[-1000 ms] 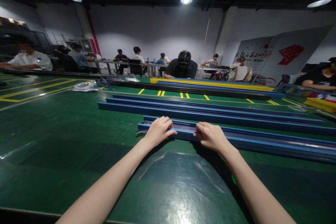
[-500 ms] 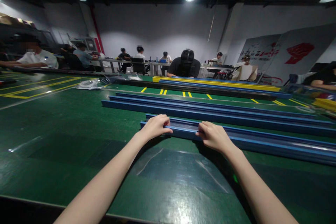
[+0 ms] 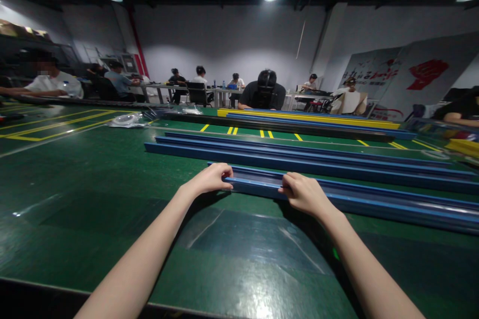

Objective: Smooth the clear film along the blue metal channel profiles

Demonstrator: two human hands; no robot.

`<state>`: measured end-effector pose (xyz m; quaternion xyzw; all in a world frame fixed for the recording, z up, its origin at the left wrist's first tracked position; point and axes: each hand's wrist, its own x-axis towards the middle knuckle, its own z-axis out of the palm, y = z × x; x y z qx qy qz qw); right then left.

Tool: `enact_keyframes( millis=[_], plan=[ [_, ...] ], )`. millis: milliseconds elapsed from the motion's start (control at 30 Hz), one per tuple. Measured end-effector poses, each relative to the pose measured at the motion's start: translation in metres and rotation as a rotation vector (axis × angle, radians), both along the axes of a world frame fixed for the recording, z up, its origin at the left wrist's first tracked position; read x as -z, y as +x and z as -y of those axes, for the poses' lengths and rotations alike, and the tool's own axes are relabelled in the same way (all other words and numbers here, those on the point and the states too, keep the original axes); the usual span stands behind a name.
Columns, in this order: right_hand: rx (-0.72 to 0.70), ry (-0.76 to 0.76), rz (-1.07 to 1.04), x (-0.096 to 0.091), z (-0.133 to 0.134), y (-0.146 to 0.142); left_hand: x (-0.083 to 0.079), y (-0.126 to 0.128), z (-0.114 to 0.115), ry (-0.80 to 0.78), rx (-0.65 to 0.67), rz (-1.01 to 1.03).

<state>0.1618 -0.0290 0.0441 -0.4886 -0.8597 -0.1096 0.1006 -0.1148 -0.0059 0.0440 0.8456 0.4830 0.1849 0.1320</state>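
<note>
A long blue channel rail lies across the green table in front of me and runs off to the right. My left hand is closed over the rail's left end, fingers curled on its top edge. My right hand grips the same rail a short way to the right, fingers wrapped over its near edge. A clear plastic sheet lies flat on the table between my forearms.
Two more long blue rails lie parallel behind the near one. Farther back lie a yellow rail and a dark one. A person in black sits opposite; other people sit at tables behind. A clear plastic bag lies far left.
My left hand has slid left along the blue rail to its end. My right hand has kept its grip in nearly the same place.
</note>
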Motion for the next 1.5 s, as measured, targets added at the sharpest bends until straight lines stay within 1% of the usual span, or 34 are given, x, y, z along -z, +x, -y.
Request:
enact_keyframes(
  millis=[167, 433, 533, 667, 900, 1067, 1233, 1333, 1500],
  plan=[
    [-0.014, 0.001, -0.007, 0.0, 0.001, 0.0, 0.001, -0.005, 0.002, -0.044, -0.017, 0.033],
    [-0.042, 0.01, -0.037, 0.008, -0.001, -0.003, 0.004, -0.015, 0.009, 0.011, -0.035, 0.058],
    [-0.041, 0.013, -0.079, 0.011, -0.003, -0.009, 0.006, -0.017, 0.008, 0.015, -0.044, 0.059],
    [-0.1, 0.006, -0.162, 0.008, -0.004, -0.022, 0.008, -0.018, 0.007, 0.021, -0.054, 0.065],
    [-0.119, -0.077, -0.187, 0.002, -0.009, -0.047, 0.007, -0.017, 0.007, 0.019, -0.064, 0.094],
    [-0.145, -0.12, -0.186, 0.0, -0.014, -0.059, 0.008, -0.016, 0.005, 0.016, -0.054, 0.117],
    [-0.15, -0.207, -0.222, -0.001, -0.024, -0.062, 0.009, -0.017, 0.004, 0.009, -0.059, 0.117],
    [-0.164, -0.261, -0.285, 0.001, -0.029, -0.061, 0.008, -0.016, 0.004, 0.01, -0.054, 0.126],
    [-0.151, -0.315, -0.368, 0.006, -0.032, -0.059, 0.01, -0.016, 0.001, 0.011, -0.057, 0.132]
  ],
)
